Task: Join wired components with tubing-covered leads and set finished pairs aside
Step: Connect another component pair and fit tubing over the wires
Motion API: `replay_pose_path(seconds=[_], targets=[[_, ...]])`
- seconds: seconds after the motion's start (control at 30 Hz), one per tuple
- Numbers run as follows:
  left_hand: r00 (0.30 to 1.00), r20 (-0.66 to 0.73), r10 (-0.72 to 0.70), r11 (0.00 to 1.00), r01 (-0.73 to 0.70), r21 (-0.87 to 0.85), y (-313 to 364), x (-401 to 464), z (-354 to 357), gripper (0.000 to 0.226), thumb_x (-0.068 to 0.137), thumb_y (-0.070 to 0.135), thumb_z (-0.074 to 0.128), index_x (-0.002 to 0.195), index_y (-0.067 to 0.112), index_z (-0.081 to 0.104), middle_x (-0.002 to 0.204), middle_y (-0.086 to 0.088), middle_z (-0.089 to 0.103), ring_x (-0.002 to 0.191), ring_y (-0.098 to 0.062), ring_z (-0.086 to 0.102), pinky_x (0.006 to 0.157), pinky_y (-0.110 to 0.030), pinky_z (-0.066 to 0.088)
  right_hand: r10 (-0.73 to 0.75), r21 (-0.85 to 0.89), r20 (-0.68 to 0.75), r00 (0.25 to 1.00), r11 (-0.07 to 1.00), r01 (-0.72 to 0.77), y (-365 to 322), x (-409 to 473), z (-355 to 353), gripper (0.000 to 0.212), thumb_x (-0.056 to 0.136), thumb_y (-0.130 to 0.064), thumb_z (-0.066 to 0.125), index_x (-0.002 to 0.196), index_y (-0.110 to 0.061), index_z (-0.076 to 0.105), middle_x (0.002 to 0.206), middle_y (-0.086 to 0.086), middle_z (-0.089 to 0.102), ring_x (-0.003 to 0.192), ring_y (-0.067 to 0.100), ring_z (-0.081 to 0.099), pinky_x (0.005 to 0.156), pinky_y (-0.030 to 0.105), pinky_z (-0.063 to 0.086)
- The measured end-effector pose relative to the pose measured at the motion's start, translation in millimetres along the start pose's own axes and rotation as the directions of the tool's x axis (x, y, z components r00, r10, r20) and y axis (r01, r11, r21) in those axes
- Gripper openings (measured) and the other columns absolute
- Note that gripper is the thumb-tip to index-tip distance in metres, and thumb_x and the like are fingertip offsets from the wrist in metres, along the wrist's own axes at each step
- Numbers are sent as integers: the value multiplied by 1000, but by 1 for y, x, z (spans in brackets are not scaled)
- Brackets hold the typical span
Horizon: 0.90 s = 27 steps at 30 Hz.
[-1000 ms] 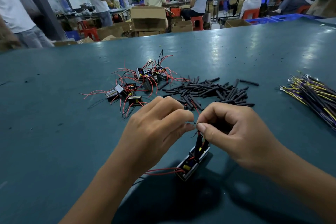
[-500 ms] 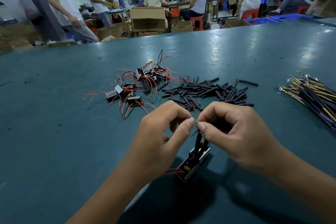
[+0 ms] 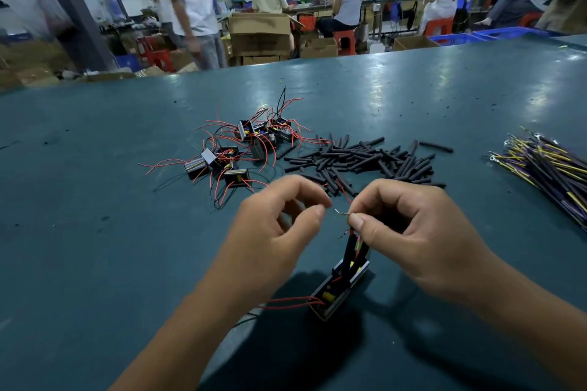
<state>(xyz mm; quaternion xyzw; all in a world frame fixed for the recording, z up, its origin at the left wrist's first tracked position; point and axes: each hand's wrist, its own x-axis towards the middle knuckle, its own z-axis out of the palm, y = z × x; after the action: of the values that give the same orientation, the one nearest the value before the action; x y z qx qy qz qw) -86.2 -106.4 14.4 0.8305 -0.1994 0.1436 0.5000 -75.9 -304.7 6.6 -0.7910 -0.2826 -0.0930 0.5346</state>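
My R hand [image 3: 422, 232] is pinched shut, thumb and forefinger clamped on the twisted bare wire ends [image 3: 343, 214] at the top of the leads, w/ the black tubing [image 3: 350, 247] and a yellow-ish lead running down from my grip to the small black component [image 3: 341, 290], which sits tilted on the green table [image 3: 79, 247] right below my hands. Red wires trail off the component's left end. My L hand [image 3: 276, 232] is loosely curled, thumb and forefinger a little apart, holding nothing; its fingertips are just beside the wire ends but not touching them. Past my hands: a heap of components w/ red wires [image 3: 251, 149] at centre-left, loose black tubing pieces [image 3: 365, 159] next to it, and a bundle of yellow and purple wires [image 3: 546, 168] off to the R.
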Motion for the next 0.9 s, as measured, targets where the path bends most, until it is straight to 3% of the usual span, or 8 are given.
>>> replay_pose_path(seconds=[0.03, 0.1, 0.17, 0.23, 0.37, 0.7, 0.8, 0.9], targets=[[987, -19, 158, 975, -153, 163, -1, 2, -5, 11, 87, 11, 65, 89, 21, 69, 80, 13, 60, 68, -4, 53, 64, -13, 38, 2, -2, 0, 1000, 1000, -2, 0, 0, 0, 5, 84, -27, 66, 80, -26, 66, 62, -3, 62, 52, 6, 49, 51, 17, 40], [933, -4, 361, 885, -341, 318, -3, 3, -11, 11, 86, 8, 71, 95, 14, 71, 90, 7, 60, 81, -3, 53, 73, -11, 36, 4, 4, 5, 1000, 1000, -4, -1, 0, 0, 5, 85, -28, 66, 80, -27, 66, 61, -5, 61, 52, 3, 48, 50, 16, 40], [902, 0, 431, 846, -404, 347, -5, 5, -12, 9, 88, 15, 73, 96, 12, 73, 94, 3, 60, 87, -1, 52, 78, -13, 37, 5, 12, 14, 1000, 1000, -6, -2, 0, 0, 6, 85, -29, 66, 80, -27, 66, 61, -5, 61, 52, 4, 49, 50, 18, 40], [888, -3, 460, 833, -431, 347, -8, 5, -13, 9, 90, 19, 72, 94, 11, 75, 94, 3, 60, 87, -10, 56, 77, -23, 43, 5, 10, 19, 1000, 1000, -5, -3, 0, 0, 6, 86, -29, 66, 80, -27, 66, 61, -5, 61, 52, 5, 50, 50, 19, 41], [867, 42, 497, 786, -470, 401, -13, 6, -14, 10, 91, 20, 72, 96, 12, 75, 96, 2, 61, 87, -24, 60, 74, -40, 49, -2, 13, 19, 1000, 1000, 1, -4, 1, 2, 6, 86, -27, 66, 80, -26, 66, 60, -9, 59, 52, 1, 49, 51, 14, 39], [835, 47, 549, 737, -510, 443, -9, 5, -15, 19, 94, 27, 68, 88, 10, 76, 89, -1, 63, 78, -25, 57, 70, -38, 46, -15, 8, 31, 999, 1000, 15, -3, 0, 4, 7, 87, -27, 66, 80, -26, 66, 60, -9, 59, 52, 2, 48, 51, 12, 38], [882, 52, 468, 817, -454, 355, -5, 4, -13, 14, 93, 24, 70, 86, 11, 74, 89, 3, 60, 80, -17, 57, 71, -29, 45, -13, 7, 34, 999, 1000, 13, -3, -1, 3, 8, 86, -33, 66, 81, -26, 66, 62, -7, 60, 52, 2, 48, 51, 14, 39], [952, 98, 290, 940, -303, 161, -2, 2, -14, 9, 91, 22, 69, 85, 16, 70, 86, 8, 60, 77, -10, 54, 70, -17, 37, -11, 6, 33, 999, 1000, 11, -4, -1, 2, 14, 84, -40, 62, 81, -27, 66, 62, -5, 59, 52, 3, 48, 50, 16, 39]])
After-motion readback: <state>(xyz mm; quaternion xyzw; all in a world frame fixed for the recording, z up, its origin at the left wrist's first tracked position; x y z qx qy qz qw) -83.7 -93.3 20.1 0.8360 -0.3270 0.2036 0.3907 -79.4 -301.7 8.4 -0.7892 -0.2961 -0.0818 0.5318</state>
